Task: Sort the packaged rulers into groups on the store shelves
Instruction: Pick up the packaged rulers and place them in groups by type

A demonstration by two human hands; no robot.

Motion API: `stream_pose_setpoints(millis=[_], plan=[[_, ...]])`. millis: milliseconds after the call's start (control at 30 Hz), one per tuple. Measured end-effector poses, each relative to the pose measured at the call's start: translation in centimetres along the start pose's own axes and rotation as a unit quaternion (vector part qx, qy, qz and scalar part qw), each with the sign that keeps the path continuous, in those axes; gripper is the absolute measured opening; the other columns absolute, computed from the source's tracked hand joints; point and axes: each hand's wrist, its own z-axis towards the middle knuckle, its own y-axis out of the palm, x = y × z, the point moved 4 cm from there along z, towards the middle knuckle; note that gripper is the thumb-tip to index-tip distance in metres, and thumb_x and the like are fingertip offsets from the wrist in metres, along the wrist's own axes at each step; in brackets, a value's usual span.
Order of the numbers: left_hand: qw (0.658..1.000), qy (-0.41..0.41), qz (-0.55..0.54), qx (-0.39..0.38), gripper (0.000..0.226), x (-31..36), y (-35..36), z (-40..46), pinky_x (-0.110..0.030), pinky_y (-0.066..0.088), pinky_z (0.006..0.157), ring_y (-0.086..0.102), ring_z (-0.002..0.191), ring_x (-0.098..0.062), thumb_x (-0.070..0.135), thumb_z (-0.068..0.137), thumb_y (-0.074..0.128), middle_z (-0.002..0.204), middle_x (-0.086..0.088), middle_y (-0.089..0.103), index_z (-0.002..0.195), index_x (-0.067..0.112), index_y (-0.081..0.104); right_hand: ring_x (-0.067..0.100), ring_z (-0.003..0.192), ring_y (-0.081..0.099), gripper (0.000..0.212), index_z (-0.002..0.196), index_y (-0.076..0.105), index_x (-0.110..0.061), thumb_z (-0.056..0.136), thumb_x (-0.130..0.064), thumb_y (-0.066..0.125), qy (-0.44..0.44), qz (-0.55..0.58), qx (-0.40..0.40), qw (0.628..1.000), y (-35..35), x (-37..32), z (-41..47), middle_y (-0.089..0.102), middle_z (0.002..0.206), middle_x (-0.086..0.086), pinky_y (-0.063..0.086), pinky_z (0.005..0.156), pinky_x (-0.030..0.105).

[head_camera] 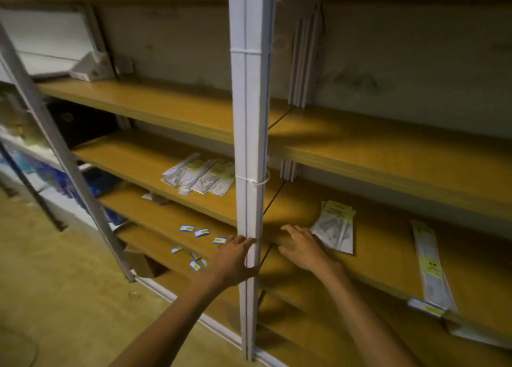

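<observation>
A fanned pile of packaged rulers (201, 176) lies on the wooden shelf (133, 158) left of the white upright post (249, 144). Right of the post, a stack of set-square packs (335, 225) rests on the same shelf level. Further right, long ruler packs (430, 267) lie at the shelf's front edge. My left hand (235, 258) wraps around the post. Beside the set-square stack, my right hand (304, 246) hovers over the shelf with fingers spread, holding nothing and just touching the stack's left edge.
Small blue-and-white price labels (194, 237) lie scattered on the lower shelf. A cardboard box (138, 261) sits near the floor. A white packet (91, 67) rests on the upper shelf at the left. A slanted grey post (55, 144) crosses the left side.
</observation>
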Motion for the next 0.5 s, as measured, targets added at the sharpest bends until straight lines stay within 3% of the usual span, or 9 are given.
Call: stream_pose_setpoints(millis=[133,267,500], plan=[[1.0,-0.019,0.009,-0.014,0.07,-6.5,-2.1,-2.0,-0.037,0.039,0.104,0.041,0.131,-0.024,0.05,0.081,0.063,0.14,-0.002,0.046,0.142,0.027,0.037,0.021,0.131,0.038,0.05,0.136,0.042,-0.027,0.089,-0.035,0.058,0.009,-0.007,-0.021,1.0,3.1,-5.5,-0.2,0.043,0.141,0.0,0.036,0.107,0.038],[0.999,-0.034,0.018,-0.012,0.073,-13.7,-4.5,-3.3,-0.041,0.04,0.103,0.039,0.131,-0.026,0.051,0.08,0.063,0.142,-0.001,0.045,0.143,0.027,0.035,0.022,0.129,0.042,0.053,0.136,0.04,-0.029,0.087,-0.036,0.059,0.005,0.012,-0.031,0.999,5.7,-11.6,0.6,0.041,0.142,0.0,0.041,0.105,0.038],[0.997,-0.077,0.006,-0.001,0.075,-24.2,-8.2,-5.3,-0.041,0.043,0.099,0.041,0.125,-0.026,0.049,0.079,0.066,0.136,-0.003,0.047,0.144,0.026,0.035,0.021,0.135,0.035,0.056,0.138,0.038,-0.033,0.086,-0.043,0.058,-0.023,-0.035,-0.029,0.999,8.0,-20.4,4.5,0.038,0.147,-0.002,0.033,0.109,0.038]])
